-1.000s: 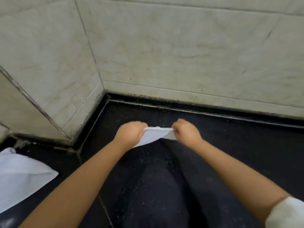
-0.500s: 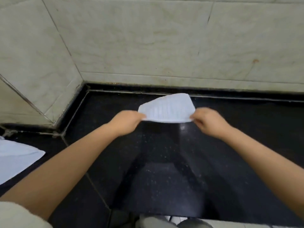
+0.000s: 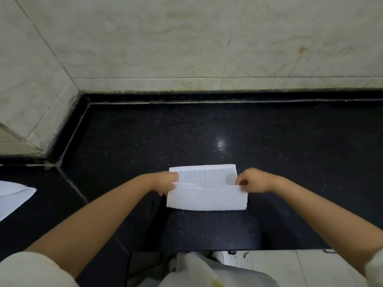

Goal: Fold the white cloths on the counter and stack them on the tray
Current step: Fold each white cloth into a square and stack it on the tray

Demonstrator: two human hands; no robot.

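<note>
Lying on the black counter [image 3: 269, 141]: one white cloth [image 3: 207, 195], part-folded; left hand [image 3: 165, 182] and right hand [image 3: 251, 180] pinching its side edges. Second cloth [image 3: 12, 195] far left of it.

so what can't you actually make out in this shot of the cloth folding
- Tray: nowhere in the head view, so the stack cannot be checked.
- Second cloth: cut off by the left edge; folded or loose is unclear.
- Left hand fingertips: tucked behind the cloth it holds.
- Right hand: pinches the near flap; its grip underneath is hidden.
- Layers in the cloth: too fine to count.
</note>
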